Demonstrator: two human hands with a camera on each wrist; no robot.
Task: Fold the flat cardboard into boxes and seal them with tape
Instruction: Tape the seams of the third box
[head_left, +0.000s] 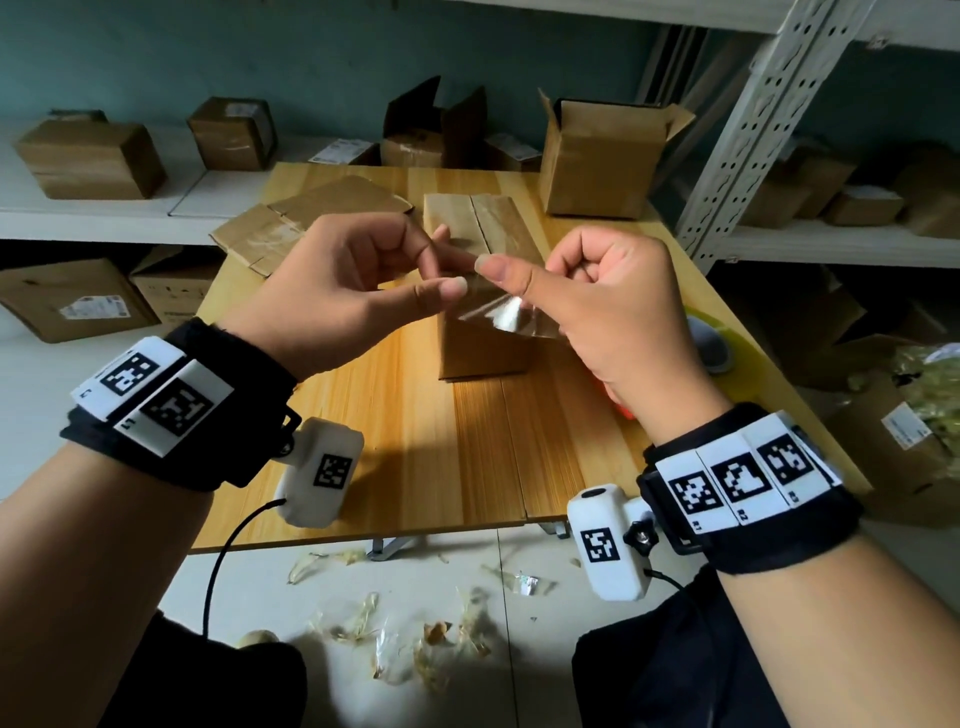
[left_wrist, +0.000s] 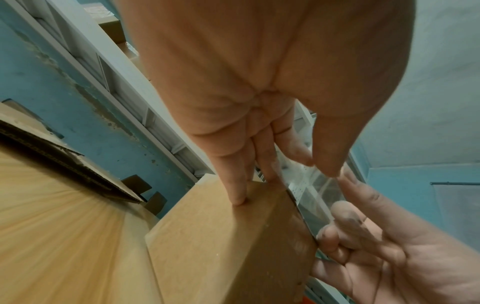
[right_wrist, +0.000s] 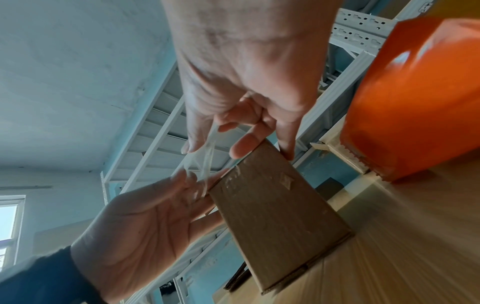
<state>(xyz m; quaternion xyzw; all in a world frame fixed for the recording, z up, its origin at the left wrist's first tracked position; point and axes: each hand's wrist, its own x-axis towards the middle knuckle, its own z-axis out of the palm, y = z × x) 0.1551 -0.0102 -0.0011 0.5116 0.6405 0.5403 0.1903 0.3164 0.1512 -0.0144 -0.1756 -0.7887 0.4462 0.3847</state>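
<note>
Pinching a loose tape (head_left: 498, 312) strip above the box (head_left: 483, 270), both hands (head_left: 332, 291) (head_left: 613, 306) risk it creasing or sticking to itself.

My head camera looks forward and down over the wooden table (head_left: 467, 441), both wrists in sight. Each wrist camera sits close under my palm, peering up along the fingers; all three views share the folded box (head_left: 483, 343).

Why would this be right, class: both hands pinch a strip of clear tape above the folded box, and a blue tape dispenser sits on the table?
One detail is wrong: the tape dispenser is orange, as the right wrist view shows. The left hand and right hand do pinch the clear tape above the box.
</note>
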